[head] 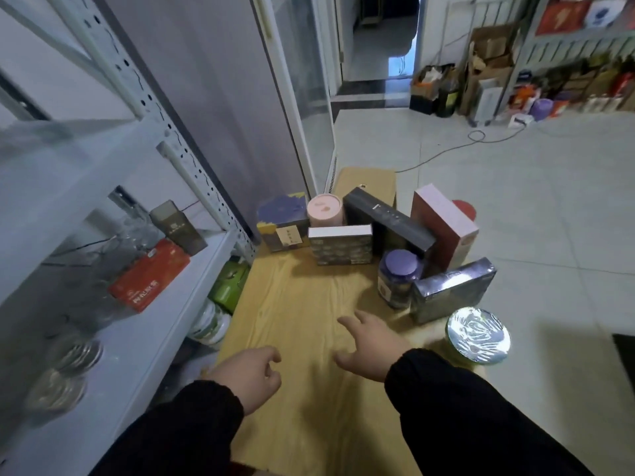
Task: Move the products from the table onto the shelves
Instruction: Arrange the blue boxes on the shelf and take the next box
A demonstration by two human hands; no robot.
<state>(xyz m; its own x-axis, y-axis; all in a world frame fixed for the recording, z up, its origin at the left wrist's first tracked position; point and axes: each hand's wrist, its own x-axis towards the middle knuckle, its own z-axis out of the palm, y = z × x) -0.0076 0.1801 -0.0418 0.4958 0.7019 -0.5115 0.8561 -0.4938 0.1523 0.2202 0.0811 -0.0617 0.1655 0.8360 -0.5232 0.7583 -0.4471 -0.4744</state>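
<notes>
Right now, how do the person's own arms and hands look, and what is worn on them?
Both arms wear long, plain black sleeves that end at the wrists: the left sleeve and the right sleeve. No markings show on them. The left hand and the right hand are bare, with no gloves, rings or watch in view.

Left hand loosely curled; right hand spread, both holding nothing.

Both the left hand and right hand hover empty over the wooden table, near boxed products.
</notes>
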